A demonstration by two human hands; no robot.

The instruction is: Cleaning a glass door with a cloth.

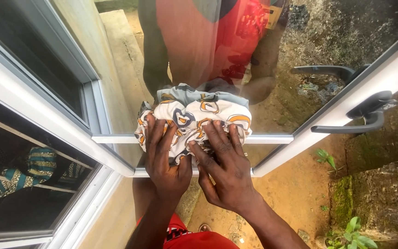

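A bunched patterned cloth (194,115), white with orange and grey shapes, is pressed flat against the glass pane (300,46) of an open window sash. My left hand (164,157) lies on the cloth's lower left part with fingers spread. My right hand (224,168) rests beside it on the cloth's lower right part, fingers also spread. Both palms push the cloth onto the glass near the sash's white bottom rail (272,138). The glass reflects a person in a red top.
A black window handle (362,117) sticks out from the white frame at the right. A fixed window (28,152) with striped fabric behind it stands at the left. Below are sandy ground (295,193), a mossy concrete slab (383,193) and small green plants (351,233).
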